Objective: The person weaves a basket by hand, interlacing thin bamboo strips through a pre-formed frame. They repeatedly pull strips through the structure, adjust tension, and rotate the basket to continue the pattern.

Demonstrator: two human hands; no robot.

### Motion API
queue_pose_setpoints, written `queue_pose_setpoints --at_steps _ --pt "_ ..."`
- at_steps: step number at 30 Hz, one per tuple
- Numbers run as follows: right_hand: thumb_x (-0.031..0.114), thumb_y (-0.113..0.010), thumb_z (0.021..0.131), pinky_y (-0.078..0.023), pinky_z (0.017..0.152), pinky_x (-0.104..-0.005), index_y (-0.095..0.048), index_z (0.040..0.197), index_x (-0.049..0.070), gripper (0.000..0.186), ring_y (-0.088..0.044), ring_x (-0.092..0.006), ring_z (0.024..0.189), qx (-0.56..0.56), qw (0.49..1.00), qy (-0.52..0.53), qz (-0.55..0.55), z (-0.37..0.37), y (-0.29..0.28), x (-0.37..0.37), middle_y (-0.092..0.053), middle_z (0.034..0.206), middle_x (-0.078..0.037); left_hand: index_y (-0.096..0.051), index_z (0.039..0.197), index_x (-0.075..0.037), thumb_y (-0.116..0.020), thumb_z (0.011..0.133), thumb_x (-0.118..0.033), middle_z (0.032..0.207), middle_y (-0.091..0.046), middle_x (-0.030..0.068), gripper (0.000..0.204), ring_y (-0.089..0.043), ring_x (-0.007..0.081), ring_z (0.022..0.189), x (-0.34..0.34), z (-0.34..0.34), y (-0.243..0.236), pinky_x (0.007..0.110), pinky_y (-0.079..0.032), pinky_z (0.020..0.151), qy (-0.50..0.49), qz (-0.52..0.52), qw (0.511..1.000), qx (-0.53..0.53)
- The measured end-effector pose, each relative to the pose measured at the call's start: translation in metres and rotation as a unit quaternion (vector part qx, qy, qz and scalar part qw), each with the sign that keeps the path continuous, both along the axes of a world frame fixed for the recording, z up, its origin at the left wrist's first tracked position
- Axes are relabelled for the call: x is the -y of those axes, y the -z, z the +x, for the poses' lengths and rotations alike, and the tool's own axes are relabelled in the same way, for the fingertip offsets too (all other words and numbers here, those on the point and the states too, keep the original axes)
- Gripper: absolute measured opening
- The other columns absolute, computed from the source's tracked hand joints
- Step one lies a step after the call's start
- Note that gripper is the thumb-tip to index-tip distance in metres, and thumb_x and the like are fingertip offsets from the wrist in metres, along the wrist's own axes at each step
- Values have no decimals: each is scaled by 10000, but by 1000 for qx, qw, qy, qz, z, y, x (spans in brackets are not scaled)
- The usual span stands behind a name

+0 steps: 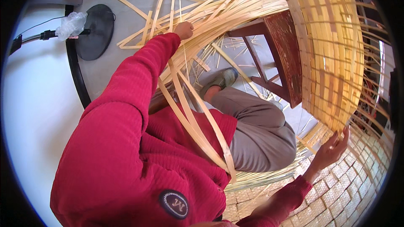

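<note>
The left hand [184,30] is closed around a bundle of long bamboo strips [198,122], gripping them where they fan away from the wrist toward the floor and sweep back across the person's red sweater [126,151]. The right hand [332,149] is open, fingers spread flat against the lower edge of the woven bamboo panel [332,50], which rises just above it and leans on a dark wooden chair [282,54]. It looks wise to keep the strips taut and parallel while the flat hand steadies the weave. Beneath the right hand lies a finished woven mat [349,185]; well beyond the left, a black fan base [94,31] sits on the floor.
</note>
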State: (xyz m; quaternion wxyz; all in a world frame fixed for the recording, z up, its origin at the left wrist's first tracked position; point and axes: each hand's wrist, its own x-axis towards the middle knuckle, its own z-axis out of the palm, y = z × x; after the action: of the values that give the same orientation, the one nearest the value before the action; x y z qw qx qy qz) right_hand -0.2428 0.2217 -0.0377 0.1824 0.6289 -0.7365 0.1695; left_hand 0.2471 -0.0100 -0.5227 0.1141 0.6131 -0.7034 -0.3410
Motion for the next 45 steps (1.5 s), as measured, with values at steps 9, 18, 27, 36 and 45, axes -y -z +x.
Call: queue_pose_setpoints --at_steps 9,18,27,36,45 --pt "37 -572 1033 -581 797 -311 -432 1387 -23 386 -655 -231 929 -22 999 37 -14 21 2 -8 -578 1386 -164 -733 877 -43 -603 819 -193 920 -715 221 207 -685 422 891 -16 -15 35 495 -545 795 -32 43 993 107" --pt "100 -548 1058 -545 1018 -423 -428 1375 -27 362 -605 -308 1228 -84 996 -15 4 17 -3 -14 -575 1414 -154 -769 839 -144 -674 805 -231 900 -741 134 133 -707 370 862 -13 -32 -4 477 -571 750 -74 66 992 77" --pt "96 -537 1058 -525 1044 -433 -436 1402 -30 380 -574 -311 1288 -42 999 -2 0 29 2 -18 -551 1432 -185 -768 805 -162 -649 791 -165 881 -745 127 120 -720 350 875 -12 -27 4 466 -574 751 -46 22 996 78" --pt "128 -549 1057 -394 1155 -428 -475 1399 -38 388 -545 -291 1322 -80 994 54 -46 50 -3 -35 -581 1388 -177 -737 830 -78 -698 812 -221 889 -726 181 150 -711 347 888 -33 -10 28 501 -552 766 -385 -194 884 182" --pt "95 -570 1045 -400 1134 -419 -473 1403 -16 387 -554 -278 1298 -58 996 54 -49 39 12 -45 -582 1381 -151 -693 826 -45 -638 919 -240 725 -666 71 223 -647 207 606 -27 -3 24 353 -515 567 -379 195 854 -297"
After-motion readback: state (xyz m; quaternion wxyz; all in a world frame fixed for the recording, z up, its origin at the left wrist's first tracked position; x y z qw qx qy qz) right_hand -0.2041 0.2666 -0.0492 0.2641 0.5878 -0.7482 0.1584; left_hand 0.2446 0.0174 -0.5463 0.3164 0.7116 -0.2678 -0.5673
